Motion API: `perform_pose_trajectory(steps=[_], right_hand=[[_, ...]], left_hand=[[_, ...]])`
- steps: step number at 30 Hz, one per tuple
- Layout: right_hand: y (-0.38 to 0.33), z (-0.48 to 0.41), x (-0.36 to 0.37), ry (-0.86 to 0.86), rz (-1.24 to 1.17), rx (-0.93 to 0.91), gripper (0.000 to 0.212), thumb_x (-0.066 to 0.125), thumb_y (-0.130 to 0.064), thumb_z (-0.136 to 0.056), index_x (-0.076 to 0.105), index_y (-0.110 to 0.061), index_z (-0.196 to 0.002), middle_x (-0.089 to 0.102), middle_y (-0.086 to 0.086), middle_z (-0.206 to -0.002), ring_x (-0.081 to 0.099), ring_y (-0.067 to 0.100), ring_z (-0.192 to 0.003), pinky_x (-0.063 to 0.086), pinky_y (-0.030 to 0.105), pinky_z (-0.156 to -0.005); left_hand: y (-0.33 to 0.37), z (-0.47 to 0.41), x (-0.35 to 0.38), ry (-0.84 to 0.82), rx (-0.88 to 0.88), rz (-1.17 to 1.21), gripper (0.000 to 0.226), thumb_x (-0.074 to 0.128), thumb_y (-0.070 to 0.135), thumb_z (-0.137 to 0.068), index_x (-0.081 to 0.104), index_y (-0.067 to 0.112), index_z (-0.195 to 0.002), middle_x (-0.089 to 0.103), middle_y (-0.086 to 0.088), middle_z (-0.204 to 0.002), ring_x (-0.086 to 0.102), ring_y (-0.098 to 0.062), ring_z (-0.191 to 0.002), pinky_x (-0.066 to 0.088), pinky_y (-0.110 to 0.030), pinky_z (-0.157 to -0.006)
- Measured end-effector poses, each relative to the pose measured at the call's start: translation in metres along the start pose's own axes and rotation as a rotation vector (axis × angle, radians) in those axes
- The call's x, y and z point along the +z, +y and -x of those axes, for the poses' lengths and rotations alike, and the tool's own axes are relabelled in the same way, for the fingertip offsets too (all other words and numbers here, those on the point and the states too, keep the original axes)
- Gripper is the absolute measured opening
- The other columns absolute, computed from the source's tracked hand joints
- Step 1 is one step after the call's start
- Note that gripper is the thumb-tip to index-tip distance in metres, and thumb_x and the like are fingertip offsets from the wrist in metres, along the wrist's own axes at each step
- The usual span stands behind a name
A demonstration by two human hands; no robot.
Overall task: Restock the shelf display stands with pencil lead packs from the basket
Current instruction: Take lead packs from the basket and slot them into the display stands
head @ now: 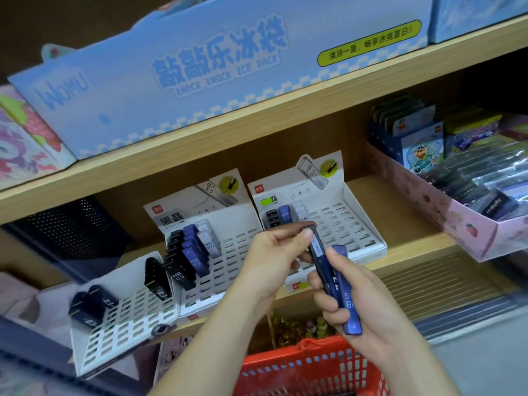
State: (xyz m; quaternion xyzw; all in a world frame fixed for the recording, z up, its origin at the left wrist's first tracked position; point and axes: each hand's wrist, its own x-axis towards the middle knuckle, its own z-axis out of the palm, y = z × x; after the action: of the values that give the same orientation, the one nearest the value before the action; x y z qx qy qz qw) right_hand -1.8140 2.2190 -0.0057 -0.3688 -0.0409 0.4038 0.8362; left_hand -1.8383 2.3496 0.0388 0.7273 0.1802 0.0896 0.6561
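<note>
Three white slotted display stands sit on the wooden shelf: a left stand (120, 332) with a few black packs, a middle stand (225, 270) with black, blue and white packs, and a right stand (348, 224) with three packs at its top left. My right hand (357, 304) grips a bundle of blue lead packs (347, 298) in front of the shelf. My left hand (274, 258) pinches the top of one dark blue pack (317, 250) from that bundle. The red basket (308, 367) sits below my hands.
A blue ice-pack display box (200, 75) stands on the upper shelf. A pink tray (463, 224) of carded items sits at the right. A dark perforated bin (71, 227) stands behind the left stand. Small yellow trinkets (297, 330) lie under the shelf edge.
</note>
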Motion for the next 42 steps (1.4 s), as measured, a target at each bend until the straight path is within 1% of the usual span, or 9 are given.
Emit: perform_pose_trajectory(steps=[4, 12, 16, 20, 23, 28, 34, 38, 42], right_hand=[[0.002, 0.001, 0.003, 0.035, 0.057, -0.019, 0.04, 0.066, -0.032, -0.079, 0.067, -0.003, -0.105, 0.061, 0.015, -0.078, 0.039, 0.01, -0.043, 0.025, 0.014, -0.032], [0.014, -0.007, 0.017, 0.17, 0.037, -0.093, 0.029, 0.068, -0.019, -0.078, 0.063, -0.001, -0.099, 0.064, 0.008, -0.072, 0.041, 0.008, -0.045, 0.03, 0.014, -0.034], [0.018, -0.008, 0.026, 0.199, -0.11, -0.137, 0.02, 0.069, -0.016, -0.076, 0.058, -0.005, -0.088, 0.057, 0.004, -0.069, 0.043, 0.006, -0.045, 0.032, 0.013, -0.035], [0.024, -0.009, 0.034, 0.159, -0.181, -0.088, 0.031, 0.066, -0.031, -0.085, 0.064, -0.006, -0.104, 0.047, 0.001, -0.066, 0.041, 0.007, -0.047, 0.031, 0.014, -0.033], [0.026, -0.01, 0.036, 0.176, -0.141, -0.101, 0.013, 0.066, -0.019, -0.087, 0.06, -0.008, -0.091, 0.048, -0.002, -0.062, 0.041, 0.007, -0.049, 0.03, 0.014, -0.034], [0.033, -0.012, 0.041, 0.243, -0.025, -0.178, 0.017, 0.068, -0.014, -0.086, 0.052, -0.012, -0.082, 0.045, -0.004, -0.055, 0.039, 0.007, -0.049, 0.03, 0.014, -0.036], [0.043, -0.012, 0.05, 0.235, 0.206, -0.182, 0.016, 0.072, -0.023, -0.084, 0.062, -0.01, -0.086, 0.046, 0.001, -0.062, 0.04, 0.009, -0.05, 0.033, 0.018, -0.04], [0.054, -0.013, 0.059, 0.147, 0.356, -0.16, 0.019, 0.073, -0.019, -0.081, 0.063, -0.007, -0.09, 0.048, 0.004, -0.068, 0.043, 0.01, -0.056, 0.033, 0.02, -0.041], [0.064, -0.013, 0.074, -0.016, 0.516, -0.113, 0.013, 0.074, -0.016, -0.083, 0.064, -0.008, -0.084, 0.048, 0.0, -0.058, 0.039, 0.009, -0.049, 0.03, 0.021, -0.041]], left_hand=[[-0.001, 0.011, -0.013, 0.141, 0.03, 0.281, 0.015, 0.059, 0.007, -0.09, 0.071, 0.008, -0.1, 0.074, -0.008, -0.089, 0.064, -0.013, -0.073, 0.051, -0.023, -0.066], [-0.006, 0.034, -0.033, 0.226, 0.097, 0.29, 0.02, 0.059, -0.005, -0.087, 0.07, 0.004, -0.101, 0.072, -0.016, -0.094, 0.068, -0.023, -0.08, 0.057, -0.03, -0.075], [-0.01, 0.054, -0.032, 0.294, 0.103, 0.146, 0.018, 0.065, -0.007, -0.083, 0.068, 0.007, -0.093, 0.073, -0.013, -0.082, 0.072, -0.023, -0.076, 0.057, -0.025, -0.069], [-0.015, 0.072, -0.029, 0.354, 0.19, -0.119, 0.033, 0.069, -0.011, -0.078, 0.071, 0.022, -0.072, 0.074, 0.004, -0.08, 0.07, -0.011, -0.079, 0.055, -0.022, -0.076], [-0.016, 0.076, -0.036, 0.374, 0.159, -0.124, 0.035, 0.065, -0.013, -0.079, 0.072, 0.02, -0.073, 0.075, 0.005, -0.085, 0.069, -0.009, -0.084, 0.052, -0.018, -0.073], [-0.013, 0.084, -0.048, 0.328, -0.01, 0.086, 0.026, 0.062, -0.006, -0.085, 0.077, 0.013, -0.075, 0.075, -0.008, -0.084, 0.072, -0.023, -0.08, 0.057, -0.029, -0.073], [-0.014, 0.094, -0.061, 0.114, -0.096, -0.155, 0.01, 0.068, 0.01, -0.086, 0.073, 0.017, -0.081, 0.073, -0.009, -0.082, 0.067, -0.017, -0.077, 0.058, -0.034, -0.077], [-0.008, 0.091, -0.084, 0.171, -0.074, -0.254, 0.006, 0.06, 0.017, -0.092, 0.064, 0.017, -0.088, 0.067, -0.009, -0.087, 0.065, -0.018, -0.077, 0.058, -0.029, -0.07], [-0.001, 0.091, -0.108, 0.126, -0.052, -0.219, 0.013, 0.063, 0.019, -0.091, 0.069, 0.022, -0.101, 0.069, -0.006, -0.089, 0.062, -0.009, -0.066, 0.058, -0.031, -0.065]])
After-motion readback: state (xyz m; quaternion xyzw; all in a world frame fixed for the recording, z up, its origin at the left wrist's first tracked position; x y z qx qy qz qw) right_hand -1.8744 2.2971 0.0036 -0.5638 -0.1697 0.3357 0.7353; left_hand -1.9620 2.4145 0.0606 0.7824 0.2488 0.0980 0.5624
